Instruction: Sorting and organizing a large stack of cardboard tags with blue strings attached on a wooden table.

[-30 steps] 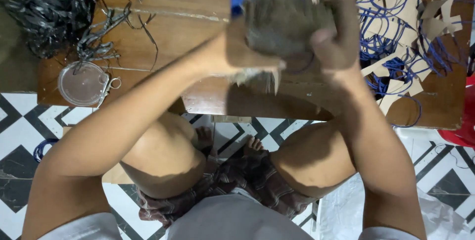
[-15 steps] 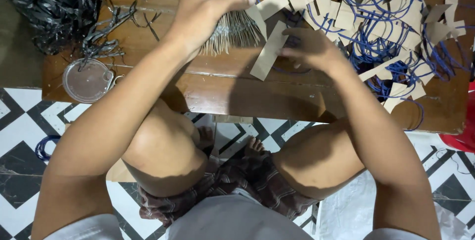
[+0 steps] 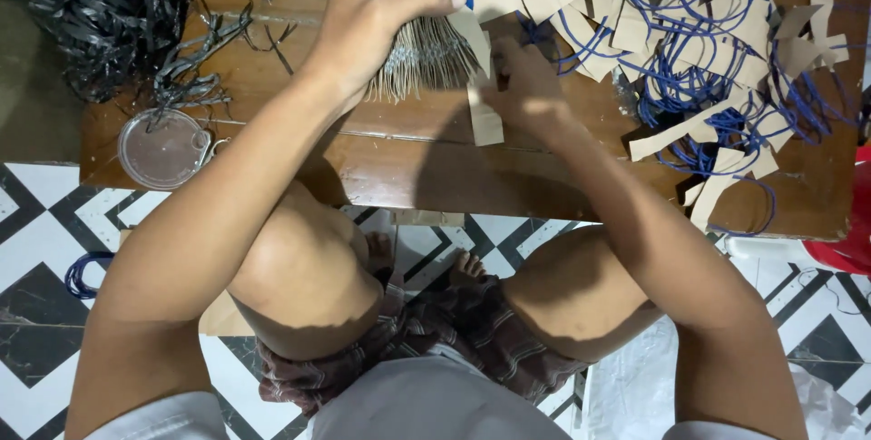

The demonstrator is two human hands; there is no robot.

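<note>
Grey, thin stiff strands form a thick bundle (image 3: 413,36) standing on the brown wooden desk (image 3: 435,177), its lower ends splayed against the surface near the desk's middle. The left hand (image 3: 367,27) wraps the bundle from the left side, fingers (image 3: 426,0) closed tight around its upper part. The right hand (image 3: 526,86) lies just beside the bundle, its fingers pinched shut on a tan cardboard strip (image 3: 483,104) that hangs down towards the desk's front edge and touches the bundle's right flank. Beyond the right hand a heap of tan cardboard strips tangled with blue cord loops (image 3: 708,59) covers the right part of the desk. A pile of black plastic strapping (image 3: 118,23) sits at the far left corner, with a round clear plastic lid (image 3: 163,148) near the left front edge. Black-and-white patterned floor tiles (image 3: 54,249) show below, around the person's bare knees.
</note>
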